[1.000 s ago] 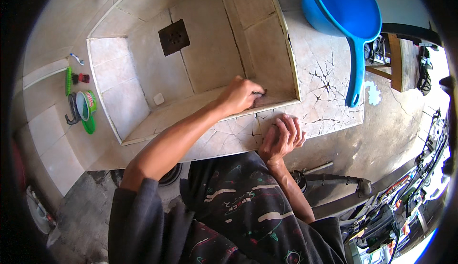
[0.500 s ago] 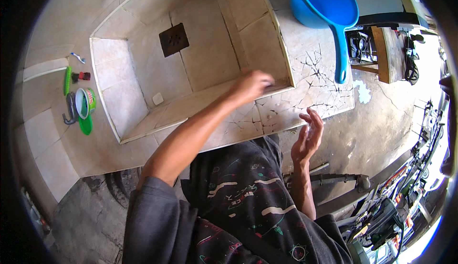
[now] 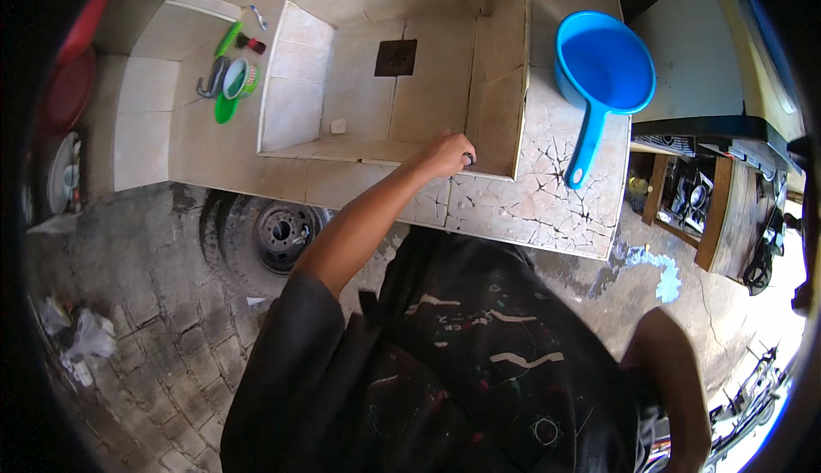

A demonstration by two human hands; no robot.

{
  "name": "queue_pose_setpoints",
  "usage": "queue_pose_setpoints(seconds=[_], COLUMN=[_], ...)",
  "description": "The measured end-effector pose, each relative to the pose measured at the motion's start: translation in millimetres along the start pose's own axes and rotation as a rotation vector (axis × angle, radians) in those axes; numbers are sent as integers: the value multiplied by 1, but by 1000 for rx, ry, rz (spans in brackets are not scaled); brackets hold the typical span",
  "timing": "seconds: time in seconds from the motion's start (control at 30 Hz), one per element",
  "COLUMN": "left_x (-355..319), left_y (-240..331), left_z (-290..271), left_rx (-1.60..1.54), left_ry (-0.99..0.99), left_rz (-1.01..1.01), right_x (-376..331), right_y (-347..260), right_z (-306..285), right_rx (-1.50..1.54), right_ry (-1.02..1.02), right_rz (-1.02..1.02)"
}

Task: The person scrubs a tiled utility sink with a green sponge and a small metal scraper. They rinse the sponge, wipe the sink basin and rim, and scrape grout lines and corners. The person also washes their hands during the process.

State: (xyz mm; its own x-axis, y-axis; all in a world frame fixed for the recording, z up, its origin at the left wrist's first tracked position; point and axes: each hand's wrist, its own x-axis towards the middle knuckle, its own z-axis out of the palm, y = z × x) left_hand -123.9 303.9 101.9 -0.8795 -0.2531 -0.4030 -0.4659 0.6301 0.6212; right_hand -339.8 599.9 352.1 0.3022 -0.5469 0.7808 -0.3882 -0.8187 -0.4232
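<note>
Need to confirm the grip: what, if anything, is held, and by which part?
Left hand: small dark object; the fingers cover the part held. Right hand: out of view, cannot tell.

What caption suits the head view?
Left hand holding a small dark object at the near rim of a tiled basin, blue dipper alongside.

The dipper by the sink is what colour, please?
The dipper is blue, clearest in the head view.

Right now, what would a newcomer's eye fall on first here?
Probably the bright blue dipper, on the counter right of the tiled basin. Then the left hand, holding a small dark object at the basin's near side, and the wheel below the counter, toward the left.
</note>
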Motion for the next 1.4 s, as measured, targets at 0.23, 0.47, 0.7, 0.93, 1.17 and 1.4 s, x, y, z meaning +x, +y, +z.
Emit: queue_pose_setpoints(seconds=[0.23,0.47,0.7,0.93,1.17,1.4], left_x=[25,31,26,-3,10,53], left_y=[17,14,29,-13,-64,-13], left_z=[-5,-2,-17,-19,-4,10], left_rx=[338,422,527,190,3,224], left_ry=[-99,-47,-267,-208,-211,-449], left_rz=[9,160,14,-37,-175,-239], right_x=[25,15,4,-5,23,18], right_y=[-40,-73,-89,-95,-56,-27], right_z=[-37,-37,-31,-17,36,30], right_rx=[-332,-575,-758,-892,-317,68], right_ry=[38,169,286,395,515,460], right_rz=[-319,-497,-648,-777,-587,163])
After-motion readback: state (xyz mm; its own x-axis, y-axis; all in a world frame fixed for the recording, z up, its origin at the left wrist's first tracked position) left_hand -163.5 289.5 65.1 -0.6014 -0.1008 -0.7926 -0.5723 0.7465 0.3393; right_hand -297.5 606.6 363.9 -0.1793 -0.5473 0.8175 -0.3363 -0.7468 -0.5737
